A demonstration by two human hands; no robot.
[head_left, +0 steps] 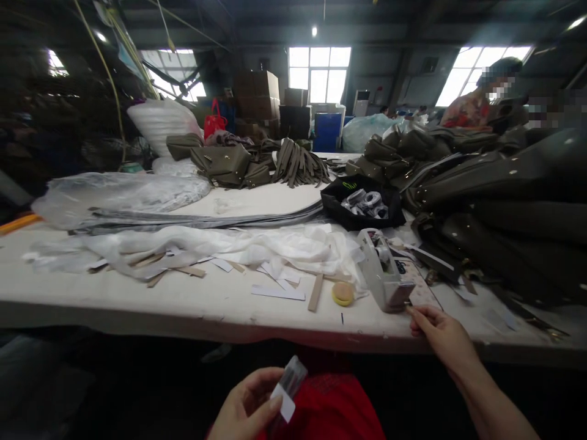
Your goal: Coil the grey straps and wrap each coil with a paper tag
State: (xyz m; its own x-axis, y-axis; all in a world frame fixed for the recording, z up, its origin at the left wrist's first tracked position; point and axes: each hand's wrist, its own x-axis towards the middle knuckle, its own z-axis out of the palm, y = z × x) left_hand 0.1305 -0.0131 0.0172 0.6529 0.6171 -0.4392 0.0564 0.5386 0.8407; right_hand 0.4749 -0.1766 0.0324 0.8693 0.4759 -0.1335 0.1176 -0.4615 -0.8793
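My left hand is low over my lap, fingers pinched on a small grey strip with a white tag. My right hand reaches to the table edge, its fingers pinched together at the front end of a grey tape dispenser. Whether tape is between those fingers I cannot make out. A small round yellow pad lies just left of the dispenser.
A white table carries crumpled white plastic, paper strips, a black tray of tape rolls, and olive bags piled at right. Olive straps lie further back. A person works at far right.
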